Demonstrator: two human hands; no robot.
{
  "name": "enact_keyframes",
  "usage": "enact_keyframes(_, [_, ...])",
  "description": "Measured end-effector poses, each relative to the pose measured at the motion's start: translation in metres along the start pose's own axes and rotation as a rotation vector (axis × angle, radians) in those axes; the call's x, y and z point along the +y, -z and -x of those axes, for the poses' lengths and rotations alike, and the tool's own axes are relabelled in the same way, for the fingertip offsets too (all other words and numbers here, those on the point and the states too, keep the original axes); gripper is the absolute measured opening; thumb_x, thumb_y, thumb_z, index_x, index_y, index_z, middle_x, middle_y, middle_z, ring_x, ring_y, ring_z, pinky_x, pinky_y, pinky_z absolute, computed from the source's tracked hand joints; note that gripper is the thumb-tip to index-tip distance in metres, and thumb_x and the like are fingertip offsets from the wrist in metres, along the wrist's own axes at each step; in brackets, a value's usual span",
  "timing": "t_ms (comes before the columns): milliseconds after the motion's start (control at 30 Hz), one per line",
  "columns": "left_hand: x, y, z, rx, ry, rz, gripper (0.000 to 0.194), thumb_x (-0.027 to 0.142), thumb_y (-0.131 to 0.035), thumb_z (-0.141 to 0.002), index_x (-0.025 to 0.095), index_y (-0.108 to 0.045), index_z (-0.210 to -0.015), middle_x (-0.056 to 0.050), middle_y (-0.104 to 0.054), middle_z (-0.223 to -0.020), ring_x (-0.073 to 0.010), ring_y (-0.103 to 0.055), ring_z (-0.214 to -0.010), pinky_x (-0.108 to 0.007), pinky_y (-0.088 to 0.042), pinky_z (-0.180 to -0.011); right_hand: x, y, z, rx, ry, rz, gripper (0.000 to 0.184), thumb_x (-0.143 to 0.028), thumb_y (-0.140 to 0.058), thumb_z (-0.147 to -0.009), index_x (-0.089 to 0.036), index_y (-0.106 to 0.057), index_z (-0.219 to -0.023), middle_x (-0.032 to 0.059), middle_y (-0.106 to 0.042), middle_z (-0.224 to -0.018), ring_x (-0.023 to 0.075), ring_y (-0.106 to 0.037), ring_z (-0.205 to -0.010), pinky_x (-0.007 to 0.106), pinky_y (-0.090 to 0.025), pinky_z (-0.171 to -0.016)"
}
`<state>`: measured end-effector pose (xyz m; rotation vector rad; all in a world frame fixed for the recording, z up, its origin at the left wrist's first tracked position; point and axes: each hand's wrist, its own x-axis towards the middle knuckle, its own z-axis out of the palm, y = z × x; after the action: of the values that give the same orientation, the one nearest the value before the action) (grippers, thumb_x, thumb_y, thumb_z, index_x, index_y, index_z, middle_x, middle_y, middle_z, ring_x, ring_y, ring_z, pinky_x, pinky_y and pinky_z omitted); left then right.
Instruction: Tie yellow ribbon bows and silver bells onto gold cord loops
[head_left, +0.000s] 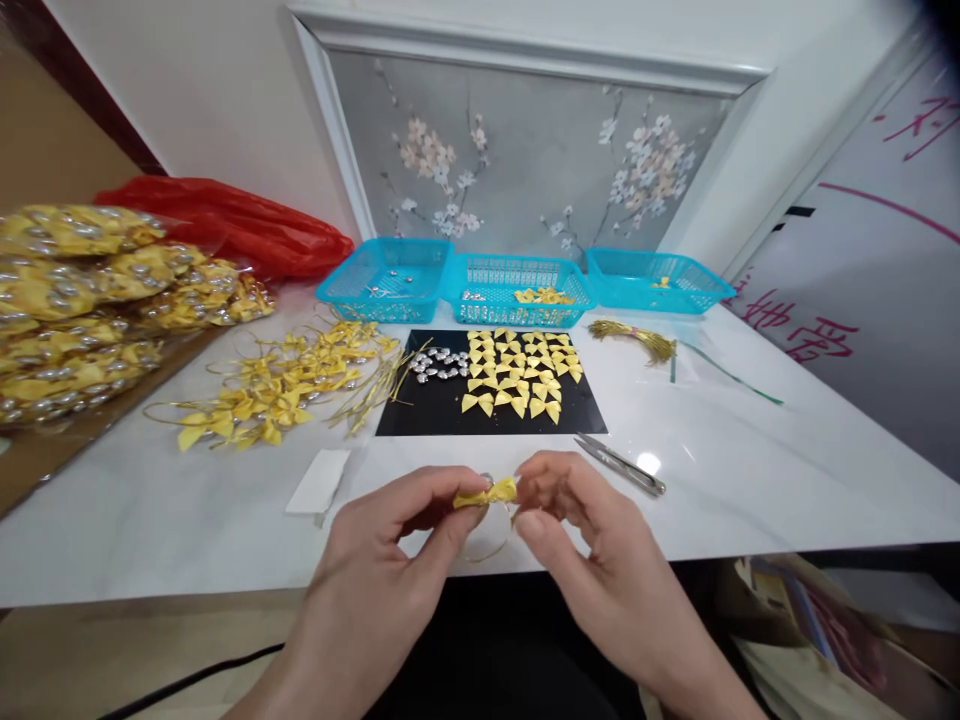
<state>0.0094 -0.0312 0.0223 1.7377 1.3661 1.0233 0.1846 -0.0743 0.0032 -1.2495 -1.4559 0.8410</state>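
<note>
My left hand point(390, 560) pinches a yellow ribbon bow point(491, 493) between thumb and fingertips, above the table's front edge. A silver bead point(487, 479) shows just behind the bow. Beneath it, a thin gold cord point(491, 553) hangs in a loop. Curled at the bow's right end, my right hand point(600, 550) has its thumb and fingers around the cord's end; the exact grip is partly hidden. Beyond the hands lies a black mat point(427, 415) with rows of yellow bows point(514, 385) and a cluster of silver beads point(439, 365).
Gold cords point(382, 385) and a heap of finished bows point(285, 385) lie left of the mat. Snips point(622, 466) rest at the right, below a cord bundle point(637, 340). Blue baskets point(517, 315) line the back. Bagged bows point(82, 310), a red bag point(232, 225) and white paper point(319, 482) are leftward.
</note>
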Motion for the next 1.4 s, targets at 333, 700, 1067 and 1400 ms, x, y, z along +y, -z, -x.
enact_keyframes(333, [-0.001, 0.003, 0.004, -0.033, 0.011, 0.004, 0.012, 0.029, -0.073, -0.077, 0.029, -0.077, -0.088, 0.002, -0.08, -0.083, -0.019, -0.073, -0.07, -0.027, -0.059, -0.071, -0.003, -0.019, 0.0, 0.224, 0.24, 0.193, 0.015, -0.013, -0.053, -0.093, -0.02, -0.064, -0.085, -0.0012, -0.065, -0.075, 0.0108, -0.058, -0.066, 0.019, -0.046, -0.062])
enact_keyframes(700, [0.009, 0.011, -0.003, -0.332, 0.2, 0.349, 0.009, 0.029, -0.07, -0.084, 0.023, -0.074, -0.079, 0.003, -0.072, -0.068, -0.013, -0.067, -0.067, -0.018, -0.053, -0.064, -0.007, -0.012, -0.004, -0.026, -0.178, -0.099, 0.041, -0.047, -0.046, -0.1, -0.019, -0.051, -0.071, -0.0059, -0.043, -0.055, 0.0084, -0.036, -0.05, 0.019, -0.033, -0.047])
enact_keyframes(1067, [-0.011, 0.017, 0.0, -0.339, 0.245, 0.569, 0.02, 0.044, -0.068, -0.089, 0.03, -0.075, -0.101, 0.0, -0.075, -0.097, -0.0179, -0.071, -0.085, -0.028, -0.062, -0.078, -0.008, -0.01, -0.001, -0.032, -0.143, -0.088, 0.038, -0.042, -0.048, -0.099, -0.019, -0.05, -0.069, -0.0057, -0.036, -0.059, 0.0088, -0.029, -0.054, 0.022, -0.025, -0.046])
enact_keyframes(1400, [-0.005, 0.008, 0.003, -0.309, 0.084, 0.386, 0.009, 0.023, -0.072, -0.084, 0.029, -0.075, -0.09, 0.004, -0.074, -0.08, -0.0124, -0.067, -0.074, -0.017, -0.055, -0.067, -0.005, -0.014, 0.004, -0.091, -0.089, -0.077, 0.03, -0.037, -0.046, -0.101, -0.02, -0.055, -0.078, -0.0057, -0.045, -0.061, 0.009, -0.039, -0.055, 0.02, -0.035, -0.05])
